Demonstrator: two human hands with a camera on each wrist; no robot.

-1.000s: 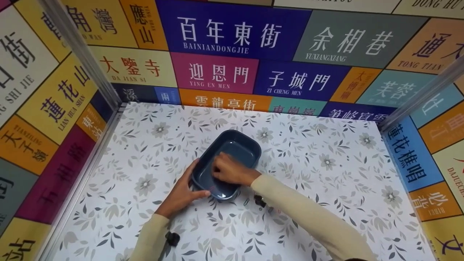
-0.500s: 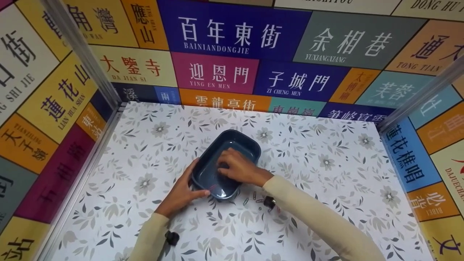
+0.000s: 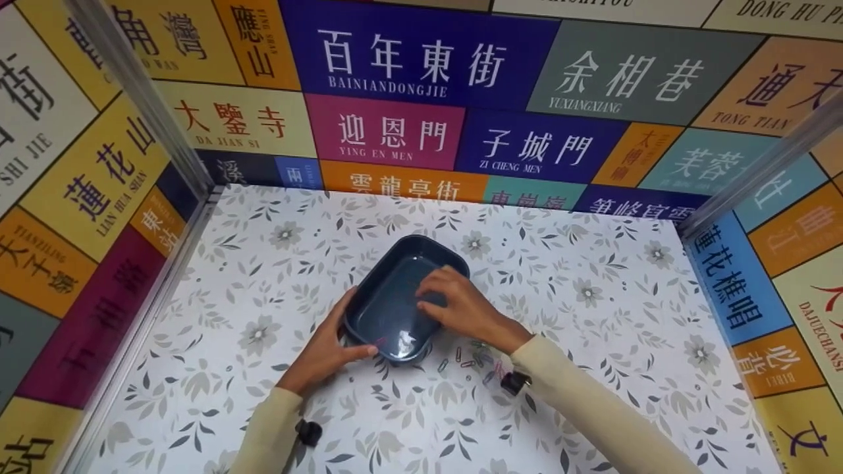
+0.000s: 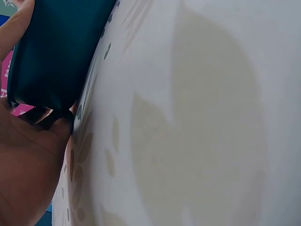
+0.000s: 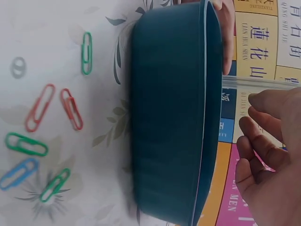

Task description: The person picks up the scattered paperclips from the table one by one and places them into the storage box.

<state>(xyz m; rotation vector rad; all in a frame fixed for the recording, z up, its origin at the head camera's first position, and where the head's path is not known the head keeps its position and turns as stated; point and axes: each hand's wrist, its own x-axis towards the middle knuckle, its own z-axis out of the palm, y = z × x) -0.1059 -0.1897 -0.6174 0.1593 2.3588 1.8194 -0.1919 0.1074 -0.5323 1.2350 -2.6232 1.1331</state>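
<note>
A deep blue-green rectangular dish (image 3: 388,296) sits on the table, turned at a slant. My left hand (image 3: 323,359) grips its near left corner, with the thumb over the near rim and the fingers along the outer side. Over the dish's right rim hovers my right hand (image 3: 464,313), fingers loosely bent. Thumb and fingertips stand apart in the right wrist view, and nothing shows between them. A small thin pink thing (image 3: 381,341) lies inside the dish by the left thumb. Several paper clips lie right of the dish, including a red one (image 5: 71,109) and a green one (image 5: 86,53).
More clips, one of them blue (image 5: 19,173), lie below the right wrist. A floral-patterned sheet (image 3: 263,276) covers the tabletop. Panels with large printed characters (image 3: 402,52) wall in the back and both sides. Metal posts (image 3: 764,171) stand at the corners.
The right hand has moved from inside the dish to over its right rim, its fingers loosening from a tighter curl. More clips show on the table. The left hand keeps its grip.
</note>
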